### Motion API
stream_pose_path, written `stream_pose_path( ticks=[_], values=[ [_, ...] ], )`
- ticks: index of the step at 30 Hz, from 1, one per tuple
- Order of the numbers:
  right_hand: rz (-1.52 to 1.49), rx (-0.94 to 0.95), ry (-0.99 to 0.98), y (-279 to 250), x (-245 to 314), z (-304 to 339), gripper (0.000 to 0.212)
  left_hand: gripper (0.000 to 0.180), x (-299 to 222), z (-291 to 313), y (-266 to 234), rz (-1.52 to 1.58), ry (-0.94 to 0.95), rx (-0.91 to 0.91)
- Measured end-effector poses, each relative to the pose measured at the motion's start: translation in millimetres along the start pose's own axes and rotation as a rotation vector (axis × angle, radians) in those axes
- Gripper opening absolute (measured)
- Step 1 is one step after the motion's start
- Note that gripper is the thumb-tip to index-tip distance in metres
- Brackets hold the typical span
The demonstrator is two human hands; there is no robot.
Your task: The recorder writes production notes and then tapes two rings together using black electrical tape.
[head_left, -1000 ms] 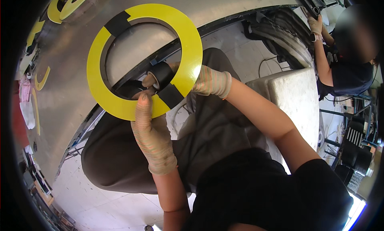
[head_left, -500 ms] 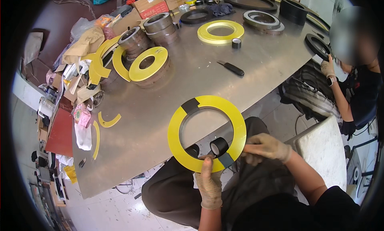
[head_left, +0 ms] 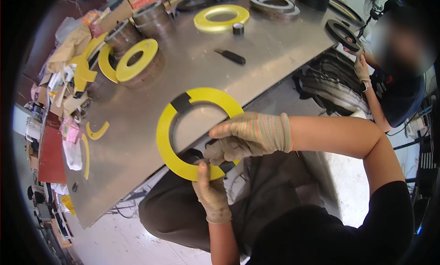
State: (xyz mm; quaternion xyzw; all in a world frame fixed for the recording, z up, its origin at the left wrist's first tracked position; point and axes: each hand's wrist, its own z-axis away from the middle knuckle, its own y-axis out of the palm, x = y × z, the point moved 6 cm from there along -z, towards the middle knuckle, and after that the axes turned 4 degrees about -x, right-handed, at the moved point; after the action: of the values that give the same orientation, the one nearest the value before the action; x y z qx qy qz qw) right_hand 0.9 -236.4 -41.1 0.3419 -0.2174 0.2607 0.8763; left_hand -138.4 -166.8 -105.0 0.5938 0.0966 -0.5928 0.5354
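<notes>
My left hand (head_left: 211, 194) grips a flat yellow ring (head_left: 167, 143) by its lower rim, with the thumb on the face and the fingers behind. Strips of dark tape (head_left: 181, 103) wrap the ring at its upper left; a second dark patch (head_left: 228, 165) shows at the lower right, partly behind the other hand. Across the ring's opening and right side reaches my gloved right hand (head_left: 250, 137), fingers curled near the left thumb. Whatever those fingers hold is hidden, and the black tape roll is out of sight behind them.
On the metal table (head_left: 137, 136) lie a dark-handled knife (head_left: 230, 57), a black tape roll (head_left: 238, 29) and a yellow ring (head_left: 201, 23). Yellow discs (head_left: 136, 61) and metal cylinders stand at left. A co-worker's gloved hand (head_left: 361, 67) holds a black ring (head_left: 341, 35).
My right hand has moved from the ring's right edge up and left over its opening, covering the black tape roll. In the picture, the table and ring have shifted left and up.
</notes>
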Motion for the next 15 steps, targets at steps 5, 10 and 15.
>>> stream_pose_path(
  ticks=[5, 10, 15],
  values=[
    [0.73, 0.363, -0.234, -17, 3, 1, 0.063, 0.038, 10, -5, 1, -0.026, -0.019, -0.052],
    [-0.079, 0.124, 0.294, 4, -4, -28, 0.031, 0.05, -5, -2, 7, 0.011, 0.046, 0.041],
    [-0.147, 0.154, 0.209, -4, -5, -18, 0.026, 0.041, 8, -4, 0, 0.045, -0.036, 0.0]
  ],
)
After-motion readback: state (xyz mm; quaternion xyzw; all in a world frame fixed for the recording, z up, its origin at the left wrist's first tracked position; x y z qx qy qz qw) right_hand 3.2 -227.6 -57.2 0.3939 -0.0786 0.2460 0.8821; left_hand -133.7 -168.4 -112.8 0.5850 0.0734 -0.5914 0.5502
